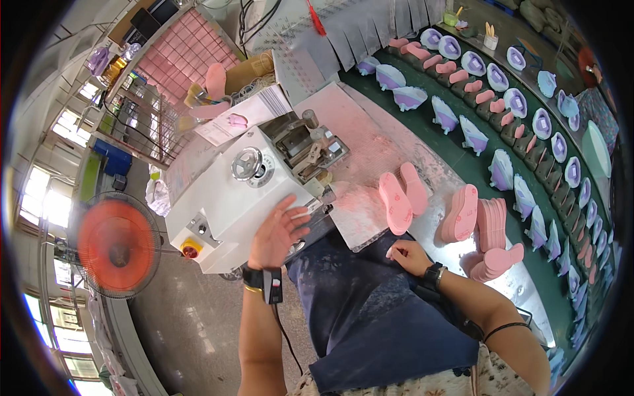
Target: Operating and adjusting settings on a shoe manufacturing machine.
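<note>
In the head view, we look down past a dark blue apron point(389, 330) at our two bare hands. Our left hand point(281, 228) is spread wide, palm showing, fingers pointing up and to the right, in front of a white machine point(228, 214) with a round silver handwheel point(247, 164) and a red-and-yellow knob point(191, 249); we cannot tell whether it touches the casing. A dark device point(272, 286) is strapped to that wrist. Our right hand point(409, 256) is curled narrow over the apron's upper edge, its fingertips drawn together; we cannot tell whether something small is pinched there. A watch point(433, 273) sits on its wrist. Just above this hand, two pink soles point(394, 203) lie side by side, overlapping slightly, on the pink-dusted worktable point(366, 125), to the right of a pale board point(358, 228). Farther right, three stacks of pink soles point(491, 224) stand close together on a shiny metal part of the table. Beyond them, a green belt point(417, 125) curves down the right side, carrying purple-and-white shoe parts point(473, 135) and small pink pieces in rows. At far left stands an orange fan point(119, 247).
</note>
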### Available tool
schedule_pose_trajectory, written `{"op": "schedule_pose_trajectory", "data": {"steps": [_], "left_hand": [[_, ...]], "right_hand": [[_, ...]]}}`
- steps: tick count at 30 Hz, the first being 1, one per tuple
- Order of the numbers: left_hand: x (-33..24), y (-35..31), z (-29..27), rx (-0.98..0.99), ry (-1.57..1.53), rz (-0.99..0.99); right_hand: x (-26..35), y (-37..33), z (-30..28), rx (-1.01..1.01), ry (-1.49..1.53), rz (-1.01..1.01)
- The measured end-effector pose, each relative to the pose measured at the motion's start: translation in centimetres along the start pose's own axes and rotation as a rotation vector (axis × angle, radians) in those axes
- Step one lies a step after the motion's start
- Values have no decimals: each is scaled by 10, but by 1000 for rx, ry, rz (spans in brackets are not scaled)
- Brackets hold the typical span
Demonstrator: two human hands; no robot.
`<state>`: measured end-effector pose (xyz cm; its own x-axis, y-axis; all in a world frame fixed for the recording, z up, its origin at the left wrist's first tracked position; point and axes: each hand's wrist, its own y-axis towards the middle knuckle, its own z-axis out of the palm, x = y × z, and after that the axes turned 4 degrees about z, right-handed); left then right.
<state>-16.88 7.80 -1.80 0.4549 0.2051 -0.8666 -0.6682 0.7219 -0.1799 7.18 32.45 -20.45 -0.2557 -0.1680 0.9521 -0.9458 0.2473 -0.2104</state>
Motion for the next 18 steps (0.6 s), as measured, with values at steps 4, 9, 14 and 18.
{"op": "schedule_pose_trajectory", "data": {"steps": [4, 9, 14, 18], "left_hand": [[5, 20, -25, 20, 71, -51], [61, 32, -58, -195, -30, -217], [35, 25, -26, -200, -162, -110], [28, 23, -18, -141, -199, -4]], "right_hand": [[1, 0, 2, -32, 60, -34], [4, 0, 2, -38, 47, -8], [1, -1, -1, -32, 9, 11], [1, -3, 1, -53, 31, -1]]}}
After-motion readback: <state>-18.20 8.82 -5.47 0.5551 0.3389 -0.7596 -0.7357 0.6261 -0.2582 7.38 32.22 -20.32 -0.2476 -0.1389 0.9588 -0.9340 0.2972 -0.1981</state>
